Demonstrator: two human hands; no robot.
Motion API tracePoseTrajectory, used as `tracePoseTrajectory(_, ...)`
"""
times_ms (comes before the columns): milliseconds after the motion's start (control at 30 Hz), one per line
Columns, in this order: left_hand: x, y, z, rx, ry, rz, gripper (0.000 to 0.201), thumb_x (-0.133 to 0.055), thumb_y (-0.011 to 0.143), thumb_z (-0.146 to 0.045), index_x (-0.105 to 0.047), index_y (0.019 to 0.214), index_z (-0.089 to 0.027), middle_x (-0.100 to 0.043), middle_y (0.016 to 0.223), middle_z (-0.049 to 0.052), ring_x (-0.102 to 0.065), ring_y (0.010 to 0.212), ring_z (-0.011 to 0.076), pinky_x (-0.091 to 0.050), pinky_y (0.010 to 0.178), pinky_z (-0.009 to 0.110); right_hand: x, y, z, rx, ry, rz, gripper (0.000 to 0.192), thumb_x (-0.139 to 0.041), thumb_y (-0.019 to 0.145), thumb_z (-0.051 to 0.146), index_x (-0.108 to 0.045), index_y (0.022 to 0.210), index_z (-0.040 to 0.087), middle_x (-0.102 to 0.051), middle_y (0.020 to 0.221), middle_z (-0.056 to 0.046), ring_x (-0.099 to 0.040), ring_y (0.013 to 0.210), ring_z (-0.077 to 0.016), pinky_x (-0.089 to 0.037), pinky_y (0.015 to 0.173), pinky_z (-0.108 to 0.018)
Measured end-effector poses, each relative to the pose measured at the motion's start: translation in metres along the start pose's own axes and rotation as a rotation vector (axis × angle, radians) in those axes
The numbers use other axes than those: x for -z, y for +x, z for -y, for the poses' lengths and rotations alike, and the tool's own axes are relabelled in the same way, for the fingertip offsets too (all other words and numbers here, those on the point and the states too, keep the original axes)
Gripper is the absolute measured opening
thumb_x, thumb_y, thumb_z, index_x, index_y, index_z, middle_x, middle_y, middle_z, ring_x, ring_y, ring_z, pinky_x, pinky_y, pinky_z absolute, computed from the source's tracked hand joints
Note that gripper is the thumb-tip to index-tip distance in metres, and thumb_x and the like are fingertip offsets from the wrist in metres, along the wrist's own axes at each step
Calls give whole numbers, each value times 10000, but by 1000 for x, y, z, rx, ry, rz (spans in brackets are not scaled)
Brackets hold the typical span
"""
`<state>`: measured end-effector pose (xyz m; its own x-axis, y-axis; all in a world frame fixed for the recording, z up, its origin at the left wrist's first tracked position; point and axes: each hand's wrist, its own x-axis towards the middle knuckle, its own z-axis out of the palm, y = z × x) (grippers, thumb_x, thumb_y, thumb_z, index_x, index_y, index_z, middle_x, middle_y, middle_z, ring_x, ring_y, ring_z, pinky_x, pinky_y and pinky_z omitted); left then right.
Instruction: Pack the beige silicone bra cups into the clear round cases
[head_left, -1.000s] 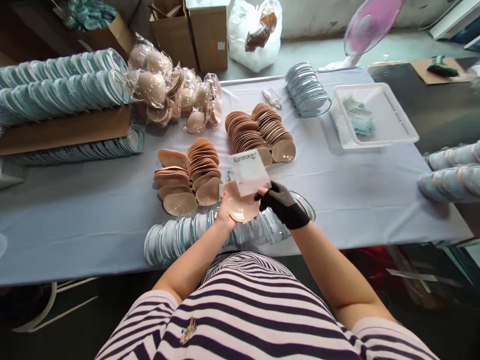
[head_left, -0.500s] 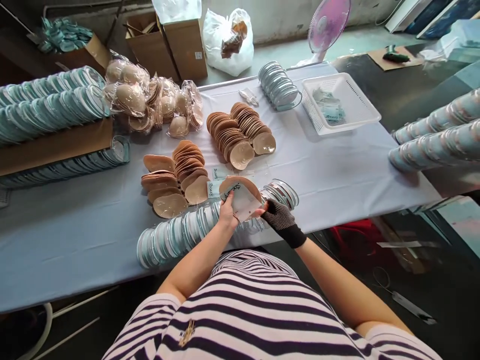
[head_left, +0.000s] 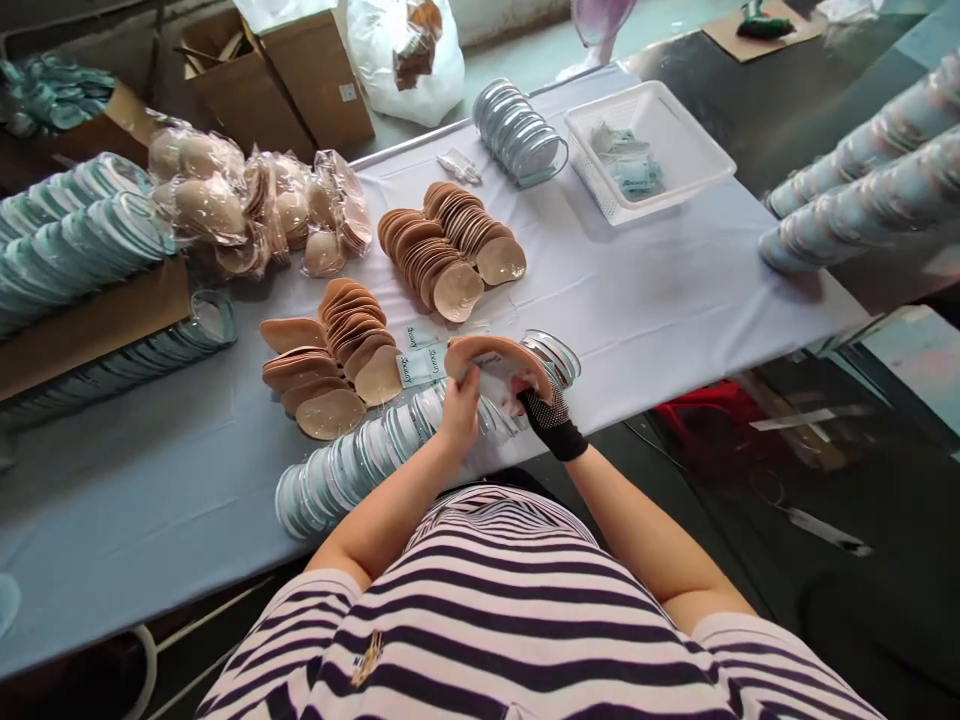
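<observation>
In the head view, my left hand point(head_left: 460, 408) grips the left end of a tan adhesive bra cup point(head_left: 499, 347), which bends in an arch. My right hand point(head_left: 551, 412), in a black fingerless glove with white dots, is closed on its right end. Something pale and translucent shows under the arch, partly hidden by my fingers. Below my hands lies a long row of clear round plastic cases point(head_left: 375, 455). Printed pale-blue sachets point(head_left: 421, 362) lie just left of the cup.
Two clusters of stacked tan cups point(head_left: 330, 412) point(head_left: 457, 290) lie ahead. Bagged cups point(head_left: 202, 205) and stacked cases point(head_left: 82, 235) stand at left. A row of cases point(head_left: 517, 130) and a white basket point(head_left: 720, 165) are at the far side. More stacked cases point(head_left: 862, 190) stand right.
The cup has turned and now arches between my hands; the printed white sheet seen in front of it is mostly out of sight. My view has shifted and tilted slightly.
</observation>
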<state>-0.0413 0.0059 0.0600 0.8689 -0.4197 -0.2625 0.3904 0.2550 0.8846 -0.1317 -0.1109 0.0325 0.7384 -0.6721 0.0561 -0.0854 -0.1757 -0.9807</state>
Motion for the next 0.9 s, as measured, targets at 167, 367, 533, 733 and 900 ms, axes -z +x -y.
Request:
tracePoseTrajectory(167, 19, 39, 8, -472, 858, 409, 225, -558, 930, -382, -679, 1035, -224, -662, 1085, 73, -604, 1057, 216, -462, 978, 390, 43, -13, -8, 73, -446, -394, 323, -450, 841, 328, -644, 1056, 184, -715, 1027, -131, -677, 971, -275, -561, 869, -417)
tracePoseTrajectory(367, 25, 43, 31, -724, 1452, 941, 136, -615, 906, -318, -710, 954, -234, -687, 1014, 65, -604, 1013, 221, -468, 925, 381, 52, -76, -35, 21, -868, -340, 525, -441, 868, 322, -560, 1330, 104, -684, 1185, -195, -686, 1004, -310, -557, 867, -395)
tracePoseTrajectory(533, 18, 46, 30, -778, 1595, 1006, 219, -572, 930, -396, -721, 926, -237, -713, 974, 61, -595, 1047, 246, -400, 996, 425, 37, -103, -48, -168, -813, -436, 505, -359, 907, 350, -597, 1278, 102, -693, 1154, -202, -685, 1011, -319, -547, 890, -433)
tracePoseTrajectory(733, 17, 44, 32, -795, 1669, 996, 302, -523, 918, -221, -675, 1166, -302, -667, 1143, 74, -570, 1087, 252, -356, 994, 438, 32, -110, -60, -232, -609, -544, 548, -329, 924, 437, -598, 1253, 91, -681, 1174, -213, -674, 1053, -303, -534, 918, -432)
tracePoseTrajectory(900, 11, 45, 36, -814, 1795, 1059, 359, -515, 871, -217, -647, 1196, -293, -619, 1090, 102, -547, 1049, 283, -356, 967, 465, 35, -108, -70, -249, -557, -591, 505, -361, 921, 488, -645, 1140, 133, -722, 1051, -186, -696, 955, -287, -556, 855, -417)
